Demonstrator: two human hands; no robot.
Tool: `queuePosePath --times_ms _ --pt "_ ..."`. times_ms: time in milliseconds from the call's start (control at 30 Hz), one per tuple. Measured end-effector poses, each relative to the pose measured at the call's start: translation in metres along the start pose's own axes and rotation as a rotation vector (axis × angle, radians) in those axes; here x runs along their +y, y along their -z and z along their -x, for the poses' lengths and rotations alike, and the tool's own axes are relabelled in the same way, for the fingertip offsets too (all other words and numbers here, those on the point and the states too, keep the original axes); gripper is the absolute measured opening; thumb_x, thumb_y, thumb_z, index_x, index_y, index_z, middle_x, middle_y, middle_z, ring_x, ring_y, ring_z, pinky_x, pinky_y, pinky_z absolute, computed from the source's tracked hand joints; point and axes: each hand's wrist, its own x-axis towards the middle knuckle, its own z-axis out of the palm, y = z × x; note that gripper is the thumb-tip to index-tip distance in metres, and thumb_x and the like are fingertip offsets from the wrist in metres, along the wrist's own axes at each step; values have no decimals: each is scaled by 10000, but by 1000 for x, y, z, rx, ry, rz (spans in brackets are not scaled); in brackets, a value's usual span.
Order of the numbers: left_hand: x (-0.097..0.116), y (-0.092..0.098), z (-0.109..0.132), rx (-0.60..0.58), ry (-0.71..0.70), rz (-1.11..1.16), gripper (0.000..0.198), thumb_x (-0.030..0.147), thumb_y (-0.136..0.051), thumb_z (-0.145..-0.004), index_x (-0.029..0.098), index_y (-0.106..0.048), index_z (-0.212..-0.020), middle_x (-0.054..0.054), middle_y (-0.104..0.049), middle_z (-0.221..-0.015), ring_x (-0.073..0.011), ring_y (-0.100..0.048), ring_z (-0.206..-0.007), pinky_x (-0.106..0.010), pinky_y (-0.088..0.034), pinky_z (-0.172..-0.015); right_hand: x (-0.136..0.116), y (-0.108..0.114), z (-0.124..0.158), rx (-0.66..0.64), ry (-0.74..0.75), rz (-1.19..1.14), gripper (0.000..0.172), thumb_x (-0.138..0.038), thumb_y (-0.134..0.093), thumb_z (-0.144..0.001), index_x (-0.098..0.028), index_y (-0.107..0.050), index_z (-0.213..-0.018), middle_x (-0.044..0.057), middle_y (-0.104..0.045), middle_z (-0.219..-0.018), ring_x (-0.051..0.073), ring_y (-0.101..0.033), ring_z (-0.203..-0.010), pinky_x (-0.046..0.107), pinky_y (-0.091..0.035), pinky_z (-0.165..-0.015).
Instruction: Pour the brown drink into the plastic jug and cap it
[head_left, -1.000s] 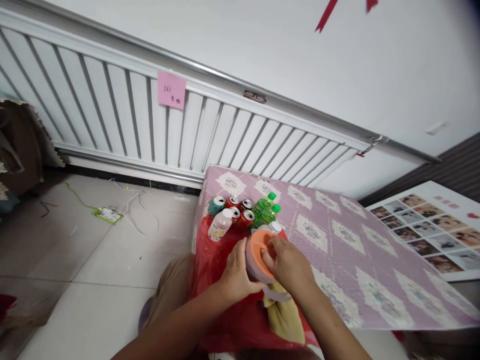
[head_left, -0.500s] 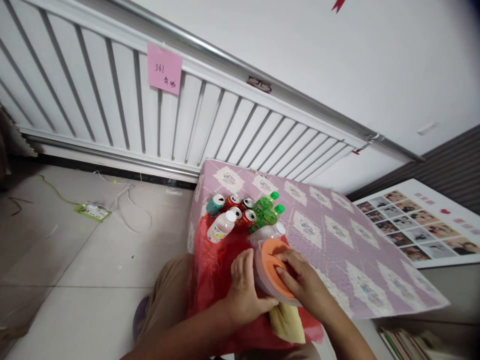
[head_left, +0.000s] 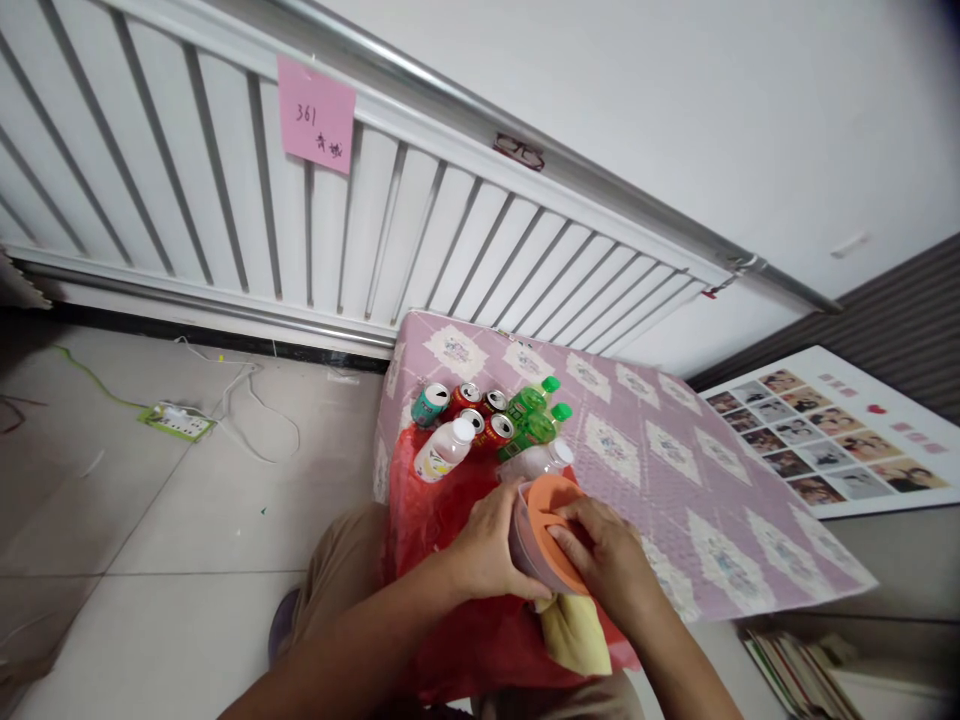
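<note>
A translucent plastic container (head_left: 523, 545) with an orange lid (head_left: 551, 497) is tilted over the red plastic sheet (head_left: 480, 640). My left hand (head_left: 491, 548) is wrapped round the container's side, thumb underneath. On top, the fingers and thumb of my right hand (head_left: 600, 550) pinch the raised grip of the orange lid. Just below the container lies a folded yellow cloth (head_left: 577, 635). Beyond my hands stand a white bottle (head_left: 442, 452), a clear bottle with a white cap (head_left: 536, 460), green bottles (head_left: 534, 425) and several opened drink cans (head_left: 466, 398).
A purple patterned cloth (head_left: 652, 450) covers the table, which stands against a white radiator (head_left: 420, 230) bearing a pink note (head_left: 315, 112). A photo board (head_left: 832, 430) leans at the right. A power strip (head_left: 176, 422) with cables lies on the floor at left.
My left hand's fingers have moved up and closed more fully round the container's side. My right hand keeps its pinch on the lid. The whole view has shifted slightly.
</note>
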Motion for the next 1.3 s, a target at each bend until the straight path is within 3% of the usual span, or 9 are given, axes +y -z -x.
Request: queuePosePath --times_ms 367,500,667,1033,1300 --pt "-5 -10 5 74 12 -70 1313 334 -947 -371 233 -261 -1487 -153 -397 -1521 -397 -376 -1408 -586 -288 -1185 -11 -2 -1 39 -173 69 209 -426 -538 -831 -251 -630 -764 66 -683 -768 266 -645 -729 390 -447 -659" --pt "-1 -10 6 81 -9 -78 1250 404 -937 -414 218 -292 -1469 -150 -412 -1511 -392 -380 -1406 -575 -304 -1182 -10 -6 1 61 -192 51 221 -440 -539 -828 -255 -643 -769 67 -683 -771 268 -648 -719 393 -459 -654" --pt "-2 -14 7 102 -41 -111 1234 481 -914 -463 241 -267 -1486 -141 -413 -1505 -393 -386 -1398 -578 -322 -1170 -8 -9 3 103 -173 21 252 -470 -543 -844 -252 -657 -788 74 -695 -799 276 -653 -745 411 -469 -679" --pt "-16 -38 18 204 -13 -250 1312 431 -898 -506 209 -100 -1523 -214 -340 -1549 -428 -341 -1429 -649 -302 -1157 -5 6 -8 -13 10 -96 202 -414 -568 -873 -247 -630 -777 51 -684 -760 217 -640 -705 353 -499 -653" --pt "-14 -40 19 242 -37 -284 1309 456 -899 -511 207 -87 -1507 -229 -359 -1529 -432 -366 -1415 -649 -324 -1140 -2 6 -10 -38 55 -114 199 -392 -562 -894 -248 -622 -771 37 -676 -734 208 -631 -681 344 -469 -650"
